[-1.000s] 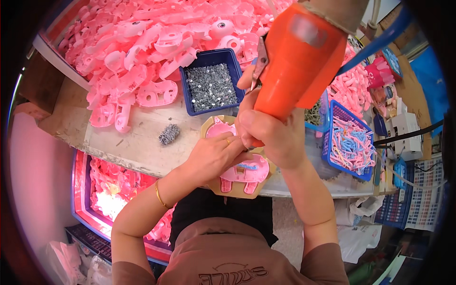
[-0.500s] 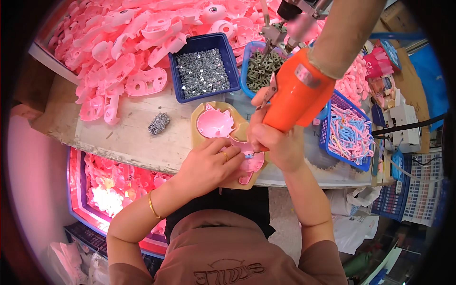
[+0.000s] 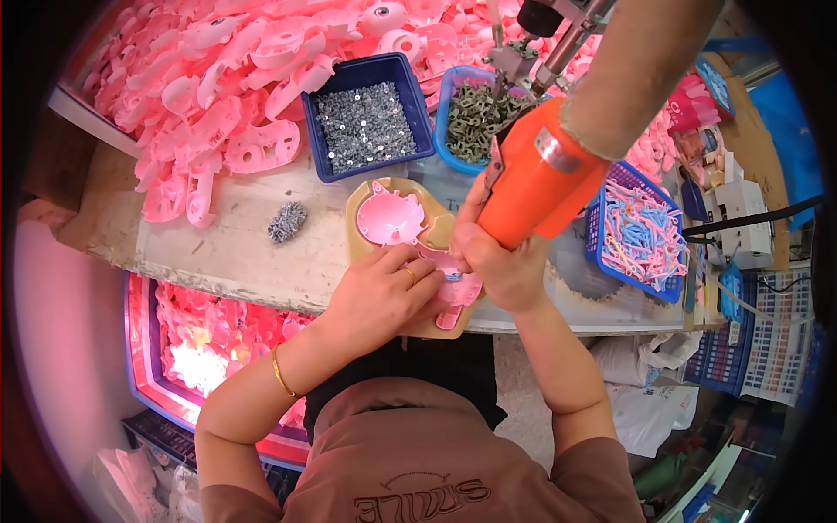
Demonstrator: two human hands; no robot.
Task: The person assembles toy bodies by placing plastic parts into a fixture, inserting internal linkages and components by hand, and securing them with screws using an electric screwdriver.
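Note:
My right hand [image 3: 501, 261] is wrapped round the lower end of an orange power screwdriver [image 3: 545, 179], a metal lever along its side. Its tip is hidden behind my fingers, above the right end of a pink plastic shell [image 3: 466, 289]. That shell lies hollow side up in a tan holding block [image 3: 357, 235]. My left hand [image 3: 384, 288], fingers bent, presses on the shell and holds it down. A small blue piece shows inside the shell, near my left fingertips. In the block's far part sits a round pink shell section [image 3: 390, 215].
Beyond the block stand a dark blue bin of small screws [image 3: 366, 122] and a blue basket of grey-green metal parts [image 3: 479, 122]. Pink shells [image 3: 218, 96] heap up behind. A small screw pile [image 3: 287, 221] lies left; a basket of pink and blue pieces [image 3: 641, 235] stands right.
My right hand has lifted slightly with the screwdriver, and more of the shell's right end shows. The left hand stays on the shell. The whole view has shifted a little.

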